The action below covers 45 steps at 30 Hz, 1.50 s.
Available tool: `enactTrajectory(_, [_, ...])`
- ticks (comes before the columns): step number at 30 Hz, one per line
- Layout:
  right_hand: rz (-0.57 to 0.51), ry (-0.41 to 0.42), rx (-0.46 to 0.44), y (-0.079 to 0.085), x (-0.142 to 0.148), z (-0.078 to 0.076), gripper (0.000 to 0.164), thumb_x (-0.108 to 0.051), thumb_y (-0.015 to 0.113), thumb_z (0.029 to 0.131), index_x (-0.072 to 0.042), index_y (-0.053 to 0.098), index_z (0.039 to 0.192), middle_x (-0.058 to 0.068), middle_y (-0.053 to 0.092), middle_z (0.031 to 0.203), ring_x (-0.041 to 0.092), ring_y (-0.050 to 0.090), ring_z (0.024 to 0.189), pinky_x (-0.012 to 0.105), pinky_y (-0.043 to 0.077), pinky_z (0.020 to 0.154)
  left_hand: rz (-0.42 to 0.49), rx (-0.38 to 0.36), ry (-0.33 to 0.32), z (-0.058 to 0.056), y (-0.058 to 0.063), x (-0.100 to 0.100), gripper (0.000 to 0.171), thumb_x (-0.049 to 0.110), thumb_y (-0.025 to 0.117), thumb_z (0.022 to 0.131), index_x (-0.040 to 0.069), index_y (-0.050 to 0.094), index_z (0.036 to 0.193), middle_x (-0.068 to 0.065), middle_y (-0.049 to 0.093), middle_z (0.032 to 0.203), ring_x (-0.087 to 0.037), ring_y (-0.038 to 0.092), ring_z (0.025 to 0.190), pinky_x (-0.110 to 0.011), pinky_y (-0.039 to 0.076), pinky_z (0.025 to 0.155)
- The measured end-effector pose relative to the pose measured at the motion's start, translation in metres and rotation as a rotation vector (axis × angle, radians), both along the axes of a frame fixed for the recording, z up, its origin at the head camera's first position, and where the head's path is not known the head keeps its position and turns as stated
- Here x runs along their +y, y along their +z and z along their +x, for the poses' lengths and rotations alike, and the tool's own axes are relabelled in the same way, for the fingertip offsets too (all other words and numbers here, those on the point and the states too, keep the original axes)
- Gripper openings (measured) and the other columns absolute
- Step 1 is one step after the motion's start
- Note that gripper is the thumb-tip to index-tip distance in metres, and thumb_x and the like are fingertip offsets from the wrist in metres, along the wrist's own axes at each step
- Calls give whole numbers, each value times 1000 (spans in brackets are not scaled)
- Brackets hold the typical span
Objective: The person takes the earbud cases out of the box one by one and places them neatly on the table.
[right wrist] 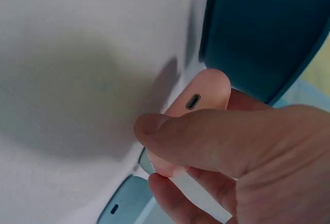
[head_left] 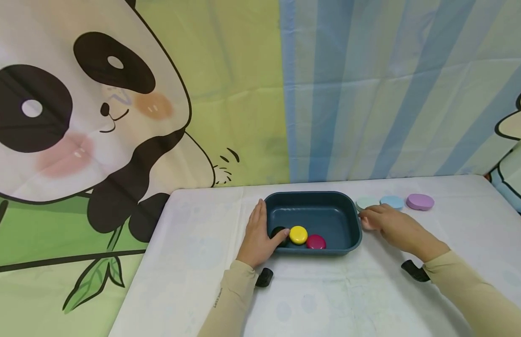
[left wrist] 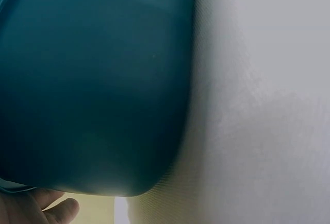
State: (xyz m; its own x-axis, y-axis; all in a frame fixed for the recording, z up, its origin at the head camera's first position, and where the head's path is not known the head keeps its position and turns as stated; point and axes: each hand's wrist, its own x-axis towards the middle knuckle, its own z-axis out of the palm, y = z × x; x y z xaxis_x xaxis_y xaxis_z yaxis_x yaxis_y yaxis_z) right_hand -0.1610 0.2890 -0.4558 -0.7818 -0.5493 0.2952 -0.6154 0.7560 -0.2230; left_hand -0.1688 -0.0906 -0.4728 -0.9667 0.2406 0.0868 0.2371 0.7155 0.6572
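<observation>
A dark blue rectangular tub (head_left: 333, 222) stands at the middle of the table. My left hand (head_left: 258, 241) grips its left side, fingers along the outer wall and thumb over the rim. Inside lie a black round piece (head_left: 278, 235), partly behind the thumb, a yellow one (head_left: 298, 235) and a magenta one (head_left: 316, 242). My right hand (head_left: 392, 229), outside the tub's right wall, pinches a pink oval case (right wrist: 206, 87) between thumb and fingers. A small port-like slot shows on the case's edge in the right wrist view.
Behind the right hand, a mint oval case (head_left: 367, 202), a light blue one (head_left: 392, 201) and a purple one (head_left: 420, 201) sit in a row. White cloth (head_left: 323, 299) covers the table. A printed curtain (head_left: 243, 93) hangs along its back edge.
</observation>
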Motion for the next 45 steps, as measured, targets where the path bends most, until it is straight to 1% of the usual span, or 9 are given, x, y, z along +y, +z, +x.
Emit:
enactTrajectory(6, [46,-9,-47,-3,0,0,27,-5,70,92,-4,70,119,12,69,116,38,64,106,57,53,88,-2,0,-2,0,0,-1,105,63,61,91,8,5,162,-7,5,169,-26,10,154,-50,17,122])
enactTrajectory(11, [47,-16,-50,-4,-1,0,28,-5,69,93,-3,70,121,13,69,117,38,63,108,57,52,89,-6,-2,0,1,2,-1,105,62,62,92,8,5,162,-8,5,169,-27,10,154,-50,17,122])
enactTrajectory(16, [67,-42,-51,3,-2,3,34,5,66,90,-3,69,123,15,68,119,39,62,111,57,54,86,-5,-3,-2,1,3,0,104,62,60,92,7,5,162,-8,4,169,-26,10,154,-50,17,122])
enactTrajectory(20, [52,-37,-5,11,-4,7,37,7,71,86,-3,70,122,15,68,118,40,63,108,56,55,83,12,15,-16,0,2,-1,98,60,56,96,6,6,162,-9,5,169,-27,10,154,-50,16,122])
enactTrajectory(25, [46,-52,62,21,-13,8,45,13,79,74,-1,71,116,17,68,115,39,65,104,51,58,77,15,53,-31,-2,0,-2,91,52,54,100,2,8,161,-14,8,168,-31,11,154,-51,16,122])
enactTrajectory(29, [45,-95,102,30,-23,10,44,12,79,74,0,71,115,19,67,115,38,65,105,48,59,71,20,54,-33,-1,1,-1,91,49,57,100,2,9,161,-14,8,168,-31,11,153,-51,16,122])
enactTrajectory(34, [38,-119,95,39,-38,13,44,7,80,76,0,69,118,20,66,117,39,63,107,45,59,66,33,7,-23,0,3,-1,103,57,63,93,6,6,162,-9,6,169,-28,11,154,-51,17,122])
enactTrajectory(39, [67,-129,32,44,-55,13,46,9,77,79,-1,67,123,21,63,121,40,60,111,48,59,75,48,-54,-15,0,3,-2,120,67,71,81,11,3,163,-2,2,169,-23,9,154,-49,20,121])
enactTrajectory(45, [61,-100,37,45,-81,9,41,4,75,83,-1,67,122,18,63,122,36,61,111,47,59,80,76,-84,-42,-3,1,-5,135,65,83,70,13,-1,163,-1,1,169,-22,8,154,-48,23,120])
